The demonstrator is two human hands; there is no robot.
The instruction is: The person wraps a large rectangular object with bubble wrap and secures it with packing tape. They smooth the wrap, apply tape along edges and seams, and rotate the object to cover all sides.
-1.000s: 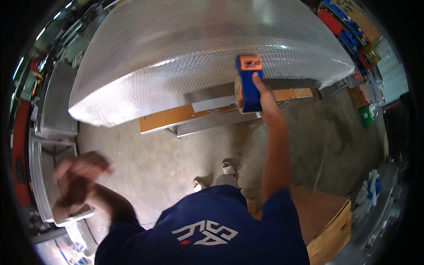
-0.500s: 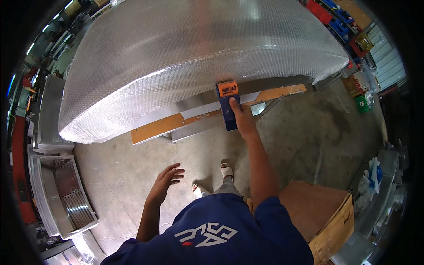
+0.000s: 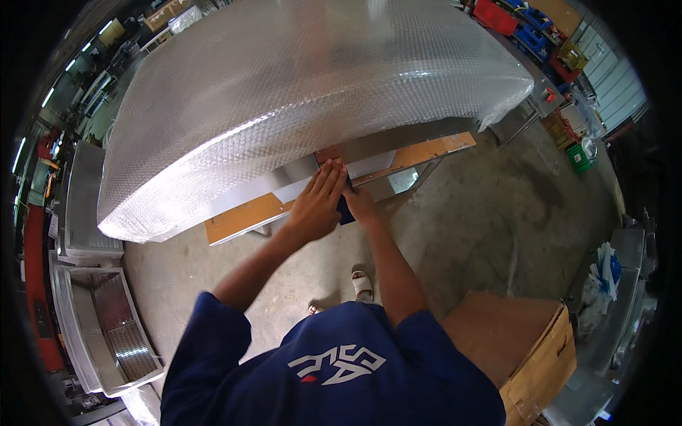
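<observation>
Right now both my hands meet at the front edge of a long steel panel (image 3: 284, 186) that lies under a big sheet of bubble wrap (image 3: 298, 85). My left hand (image 3: 316, 202) lies flat with the fingers stretched out and together, pressing on the steel just below the wrap's hem. My right hand (image 3: 361, 204) sits just beside it and is partly hidden under the left; it seems closed on a dark blue tool (image 3: 345, 210), of which only a sliver shows between the two hands, so I cannot tell how firm that hold is. A small reddish-brown patch (image 3: 328, 153) shows on the steel right above my fingertips. The bubble wrap drapes over nearly the whole top and hides what lies beneath it. Under the steel a wooden board (image 3: 245, 216) runs along, its orange face showing to the left of my hands and again to the right. On the concrete floor (image 3: 490, 227), a cardboard box (image 3: 529, 348) stands near my right elbow. Stainless trays (image 3: 99, 334) are stacked well off to my left, and red and blue crates (image 3: 511, 18) sit beyond the far end of the wrap.
</observation>
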